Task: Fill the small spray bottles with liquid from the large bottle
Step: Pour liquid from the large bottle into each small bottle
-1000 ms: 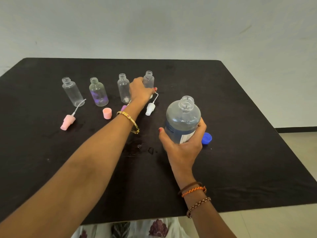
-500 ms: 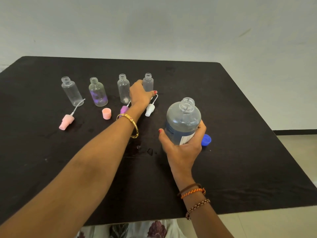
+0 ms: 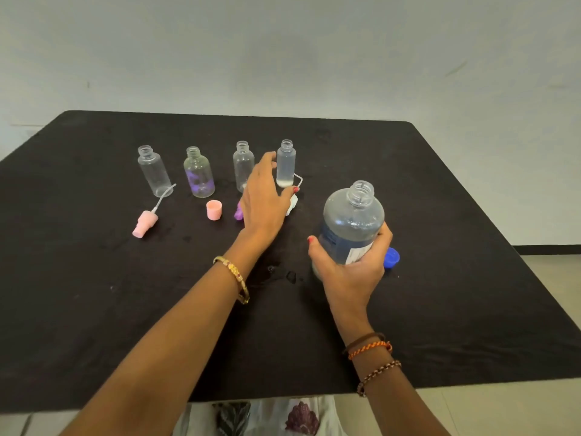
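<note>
The right hand (image 3: pixel 349 269) wraps the uncapped large bottle (image 3: pixel 350 223) upright on the bench (image 3: pixel 456 278); part-full, it likely feels heavy and slick, best gripped mid-body. The left hand (image 3: pixel 262 196), fingers spread, touches the rightmost small spray bottle (image 3: pixel 285 163), light and tippy.

Four small bottles (image 3: pixel 196 171) stand in a row behind the large bottle (image 3: pixel 350 225).

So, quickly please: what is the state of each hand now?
Left hand: open, fingers spread beside the small clear plastic spray bottle, not gripping it.
Right hand: holds the large clear plastic bottle.
</note>
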